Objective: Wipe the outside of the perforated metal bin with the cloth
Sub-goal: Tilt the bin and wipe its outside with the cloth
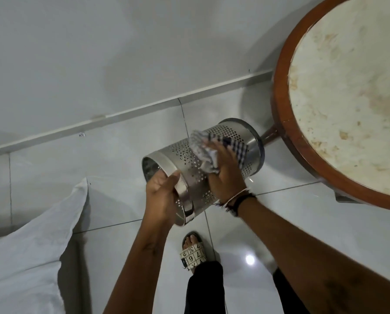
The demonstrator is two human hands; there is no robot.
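- Steel, perforated and shiny, the bin [203, 168] is held up off the tiled floor [121, 245], lying nearly on its side just beside the round wood-rimmed table [277, 105].
- Its long axis slants from the open mouth, on the side far from the table and nearer the person, to the closed base, which points toward the table's rim and nearly reaches the table leg [269, 135].
- At the mouth end, farthest from the table, the left hand [161, 196] is clamped on the bin's rim band, thumb over the outer wall and fingers apparently curled inside; it carries the bin's weight.
- Between that hand and the table, the right hand [225, 171] lies flat and open-palmed on the bin's upper wall, pressing the checked cloth [214, 150] against the perforations. It grips nothing firmly; it pins the cloth by pressure.
- Most of the cloth bunches on the wall ahead of the fingers, partly blurred.
- Being nearer the table, the right hand has the shorter reach to the base end, so my judgement is that the stroke runs along the axis toward the table, or around the wall while the left hand turns the bin.
- Under the bin, away from the table, a foot in a patterned slipper [192, 254] stands on the floor; the underside wall faces it and cannot be seen.
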